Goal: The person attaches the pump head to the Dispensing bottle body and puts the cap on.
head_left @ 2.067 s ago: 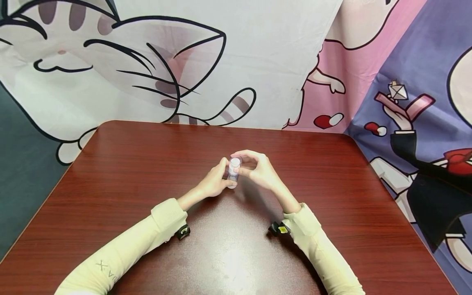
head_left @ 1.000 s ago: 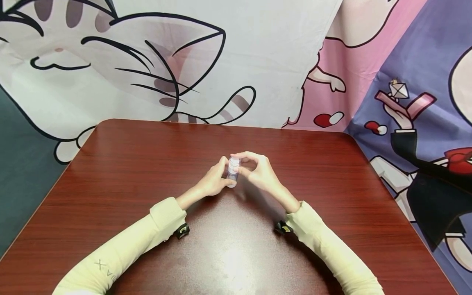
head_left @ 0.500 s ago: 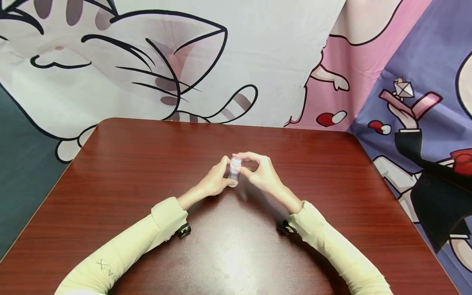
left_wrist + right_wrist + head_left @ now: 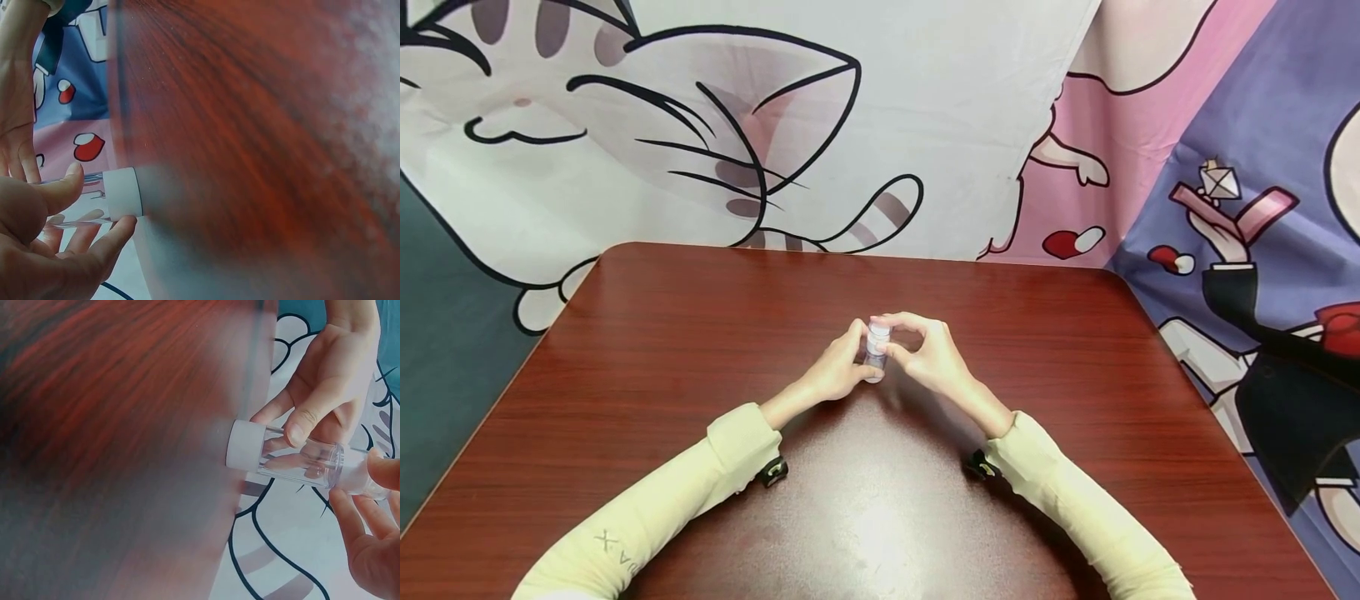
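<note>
Two arms in pale yellow sleeves (image 4: 647, 521) reach in from the near edge of the shiny red-brown wooden counter (image 4: 662, 350). A small black camera clip (image 4: 772, 472) sits under each wrist.

Near the middle of the counter, the two hands meet around a small clear plastic bottle with a white base (image 4: 876, 352). The bottle stands upright with its white base down on the counter.

The left hand (image 4: 835, 367) holds the bottle low down. In the left wrist view its thumb and fingers (image 4: 115, 234) are curled round the clear part, just beside the white base.

The right hand (image 4: 928, 354) holds the top of the bottle. Its thumb and fingers (image 4: 344, 515) are bent and pinch the whitish top end. The other fingers arch over the bottle.

In the right wrist view the bottle looks see-through, and the left hand's fingers show behind the clear wall. I cannot tell if anything is inside it.

Behind the far edge of the counter hangs a big cloth with a drawn white and grey cat (image 4: 715, 133). Past the far right corner the cloth turns pink and purple with cartoon figures (image 4: 1232, 250).
</note>
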Demonstrator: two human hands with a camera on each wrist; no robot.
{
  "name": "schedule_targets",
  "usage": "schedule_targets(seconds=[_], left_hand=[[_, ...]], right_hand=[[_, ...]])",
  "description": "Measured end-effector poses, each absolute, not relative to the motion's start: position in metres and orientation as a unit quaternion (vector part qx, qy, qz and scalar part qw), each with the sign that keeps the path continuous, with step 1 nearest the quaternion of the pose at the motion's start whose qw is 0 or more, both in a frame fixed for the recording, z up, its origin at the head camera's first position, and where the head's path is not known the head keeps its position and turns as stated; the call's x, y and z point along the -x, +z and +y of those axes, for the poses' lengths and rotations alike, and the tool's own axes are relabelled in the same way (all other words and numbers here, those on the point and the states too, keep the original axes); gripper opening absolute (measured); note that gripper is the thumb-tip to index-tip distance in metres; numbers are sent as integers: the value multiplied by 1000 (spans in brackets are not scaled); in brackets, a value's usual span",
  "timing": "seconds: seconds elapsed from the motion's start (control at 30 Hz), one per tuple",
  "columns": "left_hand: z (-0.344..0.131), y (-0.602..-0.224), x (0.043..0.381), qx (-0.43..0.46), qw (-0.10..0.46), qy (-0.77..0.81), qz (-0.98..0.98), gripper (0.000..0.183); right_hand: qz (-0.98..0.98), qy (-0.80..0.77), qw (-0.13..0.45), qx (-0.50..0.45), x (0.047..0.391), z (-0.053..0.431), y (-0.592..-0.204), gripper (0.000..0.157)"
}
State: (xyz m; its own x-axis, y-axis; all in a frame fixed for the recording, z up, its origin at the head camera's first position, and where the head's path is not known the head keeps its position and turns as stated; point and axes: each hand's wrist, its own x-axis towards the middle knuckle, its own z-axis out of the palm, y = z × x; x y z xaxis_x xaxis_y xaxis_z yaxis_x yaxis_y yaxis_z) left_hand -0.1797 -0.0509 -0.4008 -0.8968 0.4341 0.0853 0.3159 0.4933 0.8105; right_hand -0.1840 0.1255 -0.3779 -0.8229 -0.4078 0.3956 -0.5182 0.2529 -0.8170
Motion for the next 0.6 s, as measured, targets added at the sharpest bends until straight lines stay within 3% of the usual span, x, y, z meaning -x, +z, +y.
schedule_targets(seconds=[0.23,0.6], left_hand=[[-51,-400,180,-215,61,448,865,42],[-48,-400,177,-195,40,446,873,42]], right_hand=[[-812,500,43,-299,168,120,-347,31],[-809,499,38,-308,188,127,-374,34]])
